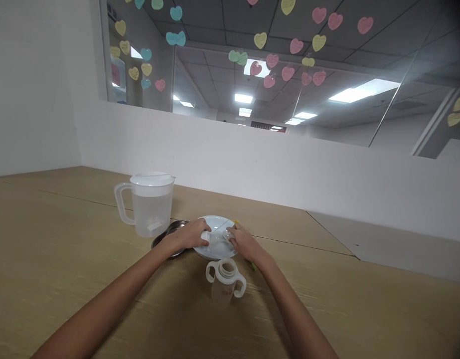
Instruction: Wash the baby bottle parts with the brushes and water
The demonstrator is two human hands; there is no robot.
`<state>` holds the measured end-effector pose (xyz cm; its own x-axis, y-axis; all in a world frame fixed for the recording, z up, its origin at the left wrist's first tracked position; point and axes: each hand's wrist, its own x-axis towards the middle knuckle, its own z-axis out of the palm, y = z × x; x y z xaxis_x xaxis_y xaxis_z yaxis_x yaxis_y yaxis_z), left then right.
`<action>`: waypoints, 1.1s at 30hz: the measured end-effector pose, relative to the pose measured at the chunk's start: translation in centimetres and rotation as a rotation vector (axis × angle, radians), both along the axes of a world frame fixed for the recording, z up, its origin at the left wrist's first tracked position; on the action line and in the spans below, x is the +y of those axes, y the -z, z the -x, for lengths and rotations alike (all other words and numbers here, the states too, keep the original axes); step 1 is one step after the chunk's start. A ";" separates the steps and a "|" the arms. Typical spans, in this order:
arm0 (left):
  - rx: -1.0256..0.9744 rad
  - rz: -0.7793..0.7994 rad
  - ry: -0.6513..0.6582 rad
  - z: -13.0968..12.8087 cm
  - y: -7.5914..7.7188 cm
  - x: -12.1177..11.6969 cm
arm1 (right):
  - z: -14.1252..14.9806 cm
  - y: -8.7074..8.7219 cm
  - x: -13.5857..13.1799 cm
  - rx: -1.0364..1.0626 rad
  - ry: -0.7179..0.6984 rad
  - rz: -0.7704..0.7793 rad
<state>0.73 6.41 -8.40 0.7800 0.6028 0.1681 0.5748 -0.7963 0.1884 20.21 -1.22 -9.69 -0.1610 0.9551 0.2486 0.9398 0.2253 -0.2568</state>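
Observation:
Over a white plate [214, 253], my left hand [190, 234] is closed on a small white piece [205, 238] whose kind is unclear. My right hand [245, 243], at the plate's right side, pinches a small clear piece [229, 236]. Something clear lies between the two hands in the plate, too faint to name. Nearer to me stands a baby bottle [223, 289] with two handles, upright and with its mouth uncovered. A round metal dish [172, 229] sits partly under my left hand and wrist.
A clear plastic pitcher [152, 212] with a white lid stands behind the metal dish at left. Bits of something yellow [236, 221] and green [253, 267] show around my right hand. A white wall [233, 159] with a window bounds the wooden table [327, 299].

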 end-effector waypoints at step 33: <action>0.173 -0.123 -0.079 -0.4 1.0 -0.1 | 0.3 1.4 1.0 0.021 0.111 0.044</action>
<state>1.15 6.26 -9.36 0.7550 0.6461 0.1119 0.6514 -0.7586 -0.0144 19.95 -0.21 -11.12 -0.0490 0.9768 0.2083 0.9526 0.1084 -0.2841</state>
